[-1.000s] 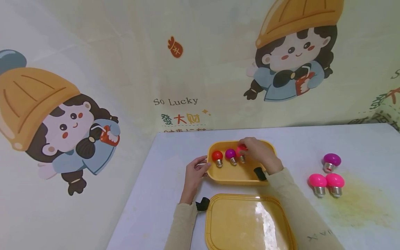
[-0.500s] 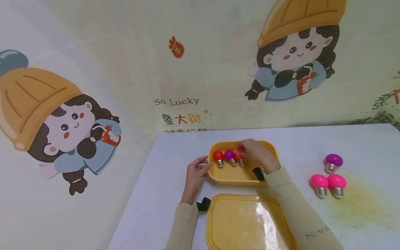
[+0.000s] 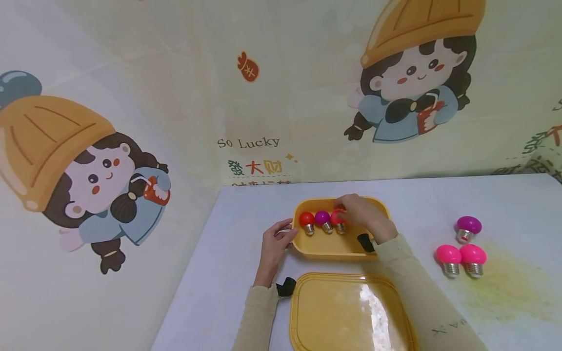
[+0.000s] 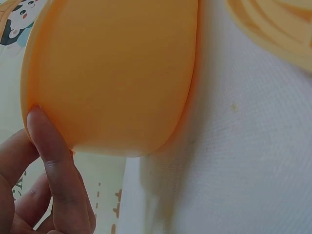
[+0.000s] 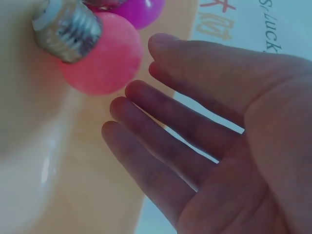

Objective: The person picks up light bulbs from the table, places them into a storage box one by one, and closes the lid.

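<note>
In the head view, a yellow plastic box (image 3: 335, 246) holds a row of light bulbs with silver screw bases: a red bulb (image 3: 306, 219), a purple bulb (image 3: 322, 218) and a pink bulb (image 3: 338, 217). My left hand (image 3: 275, 243) pinches the box's left rim between thumb and fingers, as the left wrist view also shows. Reaching over the far wall, my right hand (image 3: 362, 214) is beside the pink bulb. In the right wrist view its fingers (image 5: 146, 161) are extended and nearly straight, close to the pink bulb (image 5: 105, 58) but not wrapped round it.
A yellow lid (image 3: 342, 312) lies in front of the box. To the right on the white table (image 3: 219, 273) are another purple bulb (image 3: 469, 224) and two pink bulbs (image 3: 473, 254) side by side. A printed cloth (image 3: 307, 107) hangs behind.
The purple and pink bulbs in the box have shifted slightly left, closer to the red one. My right hand has moved only a little, and my left hand stays at the rim.
</note>
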Motion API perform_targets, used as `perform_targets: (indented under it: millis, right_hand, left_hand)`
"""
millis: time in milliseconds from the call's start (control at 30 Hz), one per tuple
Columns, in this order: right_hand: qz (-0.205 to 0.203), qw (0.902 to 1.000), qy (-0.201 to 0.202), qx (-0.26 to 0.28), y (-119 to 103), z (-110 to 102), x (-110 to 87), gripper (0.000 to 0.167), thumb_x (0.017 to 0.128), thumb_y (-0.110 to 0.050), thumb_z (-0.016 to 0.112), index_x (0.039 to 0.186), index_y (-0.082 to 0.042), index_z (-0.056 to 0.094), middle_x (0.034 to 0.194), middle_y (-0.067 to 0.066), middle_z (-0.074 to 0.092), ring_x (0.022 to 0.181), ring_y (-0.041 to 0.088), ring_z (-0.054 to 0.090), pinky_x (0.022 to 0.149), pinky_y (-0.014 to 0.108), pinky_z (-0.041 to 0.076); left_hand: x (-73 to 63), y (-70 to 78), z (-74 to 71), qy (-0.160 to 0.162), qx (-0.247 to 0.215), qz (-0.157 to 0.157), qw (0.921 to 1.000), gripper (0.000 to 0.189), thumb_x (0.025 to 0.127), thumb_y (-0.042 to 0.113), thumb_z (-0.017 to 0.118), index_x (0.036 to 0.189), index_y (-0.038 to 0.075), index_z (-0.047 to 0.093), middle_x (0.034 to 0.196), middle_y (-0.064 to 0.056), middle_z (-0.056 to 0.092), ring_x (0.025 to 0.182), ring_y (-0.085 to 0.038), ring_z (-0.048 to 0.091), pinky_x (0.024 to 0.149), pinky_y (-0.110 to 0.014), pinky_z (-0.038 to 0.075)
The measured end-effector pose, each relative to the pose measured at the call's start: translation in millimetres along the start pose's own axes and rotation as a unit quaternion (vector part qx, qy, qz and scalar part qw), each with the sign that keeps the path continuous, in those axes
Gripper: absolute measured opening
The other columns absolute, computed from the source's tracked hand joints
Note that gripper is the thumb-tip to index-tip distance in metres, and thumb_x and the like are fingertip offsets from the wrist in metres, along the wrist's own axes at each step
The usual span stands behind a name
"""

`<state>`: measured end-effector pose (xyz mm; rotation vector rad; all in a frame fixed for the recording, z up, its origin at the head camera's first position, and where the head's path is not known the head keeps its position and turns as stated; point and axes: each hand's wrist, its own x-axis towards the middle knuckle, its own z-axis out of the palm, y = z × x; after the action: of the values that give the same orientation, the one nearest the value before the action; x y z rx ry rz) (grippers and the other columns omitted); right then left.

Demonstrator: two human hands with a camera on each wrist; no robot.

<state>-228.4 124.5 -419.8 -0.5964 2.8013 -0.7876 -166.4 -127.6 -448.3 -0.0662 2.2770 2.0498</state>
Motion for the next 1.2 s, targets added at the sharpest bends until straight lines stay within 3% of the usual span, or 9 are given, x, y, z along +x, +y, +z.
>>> perform_targets:
  millis: [467,800,1200]
  right_hand:
    - [0.016,0.9987,0.023,-0.042,-3,-14,-23.9,0.035,0.093,-0.013,0.069,0.122,0.006,0.064,0.119,0.022,0.065,0.109,0.038,0.059,0.101,0.053,0.047]
    - [-0.015,0.9965,0.062,-0.054,5,-18,-40.9,0.034,0.09,-0.013,0.073,0.116,0.006,0.066,0.112,0.022,0.066,0.105,0.039,0.061,0.097,0.053,0.05]
    - [-0.015,0.9944,0.08,-0.067,19,-24,-60.8,0.036,0.088,-0.013,0.075,0.116,0.006,0.066,0.112,0.023,0.065,0.103,0.039,0.062,0.096,0.054,0.05]
  left_hand:
    - [2.2,-2.8,0.3,0.001,0.0,0.0,1.0,0.037,0.091,0.006,0.07,0.127,-0.003,0.063,0.11,-0.015,0.062,0.093,-0.04,0.063,0.069,-0.028,0.059]
    - [-0.2,-0.6,1.2,0.007,0.015,0.002,0.9999,0.037,0.092,0.008,0.07,0.128,-0.001,0.063,0.113,-0.017,0.062,0.095,-0.041,0.063,0.07,-0.027,0.059]
    - [-0.8,-2.0,0.8,0.003,0.006,0.004,1.0,0.038,0.092,0.007,0.07,0.128,-0.003,0.063,0.112,-0.018,0.062,0.094,-0.041,0.063,0.069,-0.025,0.058]
